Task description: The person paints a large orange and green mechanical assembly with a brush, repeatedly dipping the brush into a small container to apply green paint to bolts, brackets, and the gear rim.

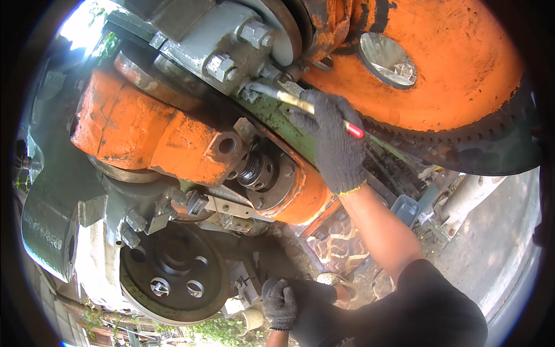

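Curling fistlike on the knee [306, 296], the left hand [281, 306] is showing nothing held. Beyond, the right hand [337, 136] is grasping a paintbrush [293, 100], likely light and soft-bristled, best held mid-handle; its tip [257, 88] is meeting a bolt [248, 96] on the grey housing [193, 56].

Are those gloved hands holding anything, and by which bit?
The right hand holds a paintbrush by its handle, with the red end sticking out. The left hand is curled, and nothing shows in it.
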Demonstrator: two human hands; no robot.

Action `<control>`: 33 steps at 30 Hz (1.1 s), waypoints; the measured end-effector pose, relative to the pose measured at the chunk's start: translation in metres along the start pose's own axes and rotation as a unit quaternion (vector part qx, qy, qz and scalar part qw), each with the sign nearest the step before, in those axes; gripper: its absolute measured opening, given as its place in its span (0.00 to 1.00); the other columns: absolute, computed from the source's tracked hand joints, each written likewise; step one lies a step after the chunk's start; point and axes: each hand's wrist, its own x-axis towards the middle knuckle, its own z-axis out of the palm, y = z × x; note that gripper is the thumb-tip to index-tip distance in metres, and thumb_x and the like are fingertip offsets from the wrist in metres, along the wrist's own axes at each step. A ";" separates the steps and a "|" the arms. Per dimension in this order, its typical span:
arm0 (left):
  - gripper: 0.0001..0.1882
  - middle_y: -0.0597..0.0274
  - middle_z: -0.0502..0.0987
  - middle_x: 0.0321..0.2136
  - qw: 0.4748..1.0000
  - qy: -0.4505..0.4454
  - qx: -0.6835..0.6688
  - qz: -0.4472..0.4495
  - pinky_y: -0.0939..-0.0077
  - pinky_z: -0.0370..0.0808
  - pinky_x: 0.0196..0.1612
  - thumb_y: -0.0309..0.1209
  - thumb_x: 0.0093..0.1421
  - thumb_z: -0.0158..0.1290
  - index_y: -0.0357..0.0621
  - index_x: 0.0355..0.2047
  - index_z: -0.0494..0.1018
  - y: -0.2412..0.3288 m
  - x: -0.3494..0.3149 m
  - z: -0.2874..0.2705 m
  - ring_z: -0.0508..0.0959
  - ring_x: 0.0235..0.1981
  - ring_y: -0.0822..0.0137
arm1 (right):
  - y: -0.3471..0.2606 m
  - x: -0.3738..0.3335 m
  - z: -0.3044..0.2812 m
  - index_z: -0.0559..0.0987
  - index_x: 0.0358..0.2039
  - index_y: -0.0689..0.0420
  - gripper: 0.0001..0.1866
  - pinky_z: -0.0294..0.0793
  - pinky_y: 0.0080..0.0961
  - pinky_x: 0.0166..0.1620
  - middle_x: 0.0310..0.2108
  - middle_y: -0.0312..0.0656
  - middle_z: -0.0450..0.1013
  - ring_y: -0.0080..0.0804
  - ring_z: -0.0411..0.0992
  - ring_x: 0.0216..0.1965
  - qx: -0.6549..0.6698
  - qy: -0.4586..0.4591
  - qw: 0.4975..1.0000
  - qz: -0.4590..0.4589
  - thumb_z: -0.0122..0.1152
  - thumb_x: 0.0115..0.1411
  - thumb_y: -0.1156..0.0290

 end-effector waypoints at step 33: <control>0.13 0.47 0.84 0.43 1.000 0.007 0.004 -0.002 0.52 0.78 0.54 0.34 0.67 0.58 0.42 0.48 0.82 0.013 -0.005 -0.001 0.83 0.47 0.45 | -0.003 -0.012 0.012 0.81 0.51 0.61 0.14 0.79 0.38 0.54 0.50 0.51 0.79 0.42 0.77 0.52 -0.288 0.027 0.950 -0.115 0.68 0.70 0.67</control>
